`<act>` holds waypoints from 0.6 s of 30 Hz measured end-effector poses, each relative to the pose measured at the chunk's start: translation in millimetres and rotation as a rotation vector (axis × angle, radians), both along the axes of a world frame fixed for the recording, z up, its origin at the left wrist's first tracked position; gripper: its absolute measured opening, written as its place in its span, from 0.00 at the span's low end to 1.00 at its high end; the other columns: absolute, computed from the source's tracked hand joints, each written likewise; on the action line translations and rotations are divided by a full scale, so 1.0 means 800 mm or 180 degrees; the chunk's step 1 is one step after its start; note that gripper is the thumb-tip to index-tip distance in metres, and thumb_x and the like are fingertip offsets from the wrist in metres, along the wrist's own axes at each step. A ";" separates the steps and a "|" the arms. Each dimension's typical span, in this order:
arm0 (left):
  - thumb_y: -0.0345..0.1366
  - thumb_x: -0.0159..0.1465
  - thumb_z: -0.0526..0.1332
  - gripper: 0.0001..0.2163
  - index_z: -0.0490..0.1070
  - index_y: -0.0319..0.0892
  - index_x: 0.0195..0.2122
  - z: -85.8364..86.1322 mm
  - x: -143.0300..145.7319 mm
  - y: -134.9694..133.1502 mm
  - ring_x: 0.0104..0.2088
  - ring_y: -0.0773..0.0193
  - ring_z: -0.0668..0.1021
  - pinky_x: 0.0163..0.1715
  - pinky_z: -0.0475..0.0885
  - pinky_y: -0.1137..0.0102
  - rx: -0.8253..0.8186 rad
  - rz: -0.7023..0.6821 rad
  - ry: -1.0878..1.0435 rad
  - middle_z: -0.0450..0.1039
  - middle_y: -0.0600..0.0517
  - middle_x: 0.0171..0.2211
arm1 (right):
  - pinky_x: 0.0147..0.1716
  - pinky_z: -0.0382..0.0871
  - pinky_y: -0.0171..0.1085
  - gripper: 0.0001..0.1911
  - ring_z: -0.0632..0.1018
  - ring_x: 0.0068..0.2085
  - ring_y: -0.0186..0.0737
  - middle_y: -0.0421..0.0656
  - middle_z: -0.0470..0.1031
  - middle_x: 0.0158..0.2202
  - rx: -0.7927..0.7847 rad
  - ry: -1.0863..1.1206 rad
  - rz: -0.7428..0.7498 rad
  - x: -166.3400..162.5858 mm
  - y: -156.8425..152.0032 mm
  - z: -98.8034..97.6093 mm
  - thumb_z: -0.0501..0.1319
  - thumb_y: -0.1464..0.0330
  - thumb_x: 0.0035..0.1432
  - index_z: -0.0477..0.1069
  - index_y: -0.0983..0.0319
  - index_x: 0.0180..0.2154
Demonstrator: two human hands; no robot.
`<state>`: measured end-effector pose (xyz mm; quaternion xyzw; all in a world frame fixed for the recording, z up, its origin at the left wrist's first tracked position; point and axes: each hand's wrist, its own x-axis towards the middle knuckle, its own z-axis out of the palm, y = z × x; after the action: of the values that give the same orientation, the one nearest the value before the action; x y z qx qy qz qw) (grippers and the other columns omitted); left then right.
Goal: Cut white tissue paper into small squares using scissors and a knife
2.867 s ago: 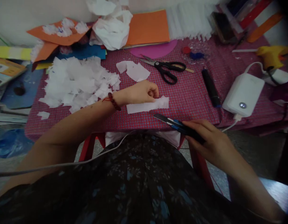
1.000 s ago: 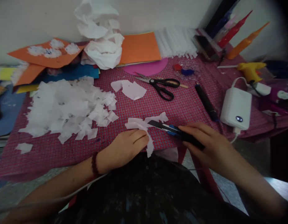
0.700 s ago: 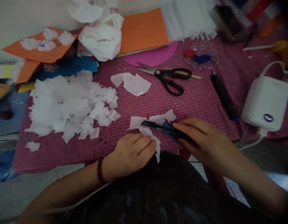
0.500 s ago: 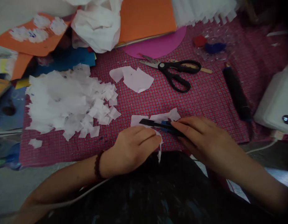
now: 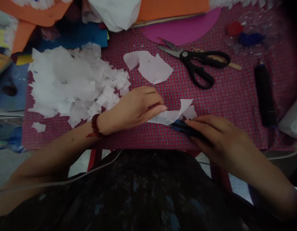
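Observation:
My right hand [image 5: 217, 134] is closed around a slim black and blue tool [image 5: 184, 127]; its kind is not clear. The tool's front end meets a torn strip of white paper [image 5: 167, 116] on the checked cloth. Over that strip's left end is my left hand [image 5: 139, 107], its fingers curled and thumb pressed in; what they pinch, if anything, is hidden. Just left of it spreads a large heap of small cut white paper pieces [image 5: 66, 81]. Beyond my hands lie a larger white paper scrap [image 5: 152, 67] and black-handled scissors [image 5: 196, 64], blades apart.
Red checked cloth [image 5: 143, 138] covers the table. A dark cylindrical object [image 5: 266, 96] and a white device [image 5: 292, 115] stand at the right. Orange board [image 5: 172, 9] and a magenta sheet [image 5: 182, 27] lie at the back. A pale cable [image 5: 90, 171] crosses my lap.
My left hand has moved away from my body, off the table's near edge, toward the paper heap. The tool's tip has come under the strip. The whole view has tilted downward.

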<state>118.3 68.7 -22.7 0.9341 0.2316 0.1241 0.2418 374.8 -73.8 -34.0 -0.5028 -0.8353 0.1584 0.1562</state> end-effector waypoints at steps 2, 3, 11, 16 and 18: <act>0.47 0.73 0.51 0.18 0.75 0.41 0.46 -0.014 0.004 0.006 0.50 0.53 0.76 0.52 0.68 0.57 0.0210 -0.0285 0.0061 0.77 0.43 0.48 | 0.49 0.76 0.51 0.21 0.78 0.48 0.53 0.52 0.74 0.50 -0.0009 0.0015 0.0022 0.000 0.001 0.001 0.60 0.72 0.65 0.69 0.62 0.59; 0.49 0.72 0.50 0.20 0.74 0.41 0.49 -0.021 0.008 0.010 0.54 0.50 0.75 0.55 0.66 0.55 0.0300 -0.0406 0.0061 0.75 0.41 0.52 | 0.49 0.76 0.51 0.21 0.78 0.48 0.53 0.52 0.74 0.50 -0.0024 0.0019 0.0024 0.000 0.001 0.002 0.60 0.72 0.65 0.69 0.62 0.59; 0.53 0.72 0.49 0.26 0.65 0.44 0.64 -0.053 0.033 0.033 0.66 0.46 0.63 0.66 0.50 0.46 0.0634 -0.0905 0.0098 0.62 0.42 0.67 | 0.51 0.75 0.53 0.21 0.77 0.51 0.52 0.51 0.74 0.52 -0.0027 -0.0122 0.0085 -0.002 -0.001 0.000 0.58 0.70 0.68 0.66 0.59 0.61; 0.52 0.71 0.53 0.27 0.63 0.45 0.66 -0.056 0.032 0.032 0.67 0.47 0.63 0.66 0.49 0.46 0.0608 -0.0890 0.0133 0.61 0.43 0.68 | 0.45 0.76 0.51 0.22 0.78 0.47 0.52 0.50 0.75 0.50 0.0000 -0.0057 -0.0046 -0.007 -0.018 -0.004 0.59 0.71 0.67 0.67 0.60 0.61; 0.51 0.70 0.55 0.26 0.64 0.47 0.65 -0.055 0.033 0.032 0.67 0.46 0.63 0.66 0.50 0.47 0.0558 -0.0842 0.0136 0.61 0.44 0.68 | 0.44 0.76 0.50 0.22 0.78 0.46 0.52 0.51 0.75 0.49 -0.0019 -0.0094 -0.0115 -0.007 -0.028 -0.005 0.59 0.72 0.67 0.67 0.61 0.61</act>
<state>144.4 94.2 -66.8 0.9764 0.0999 0.0911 0.1686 369.1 -96.4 -37.7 -0.5206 -0.8278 0.1507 0.1452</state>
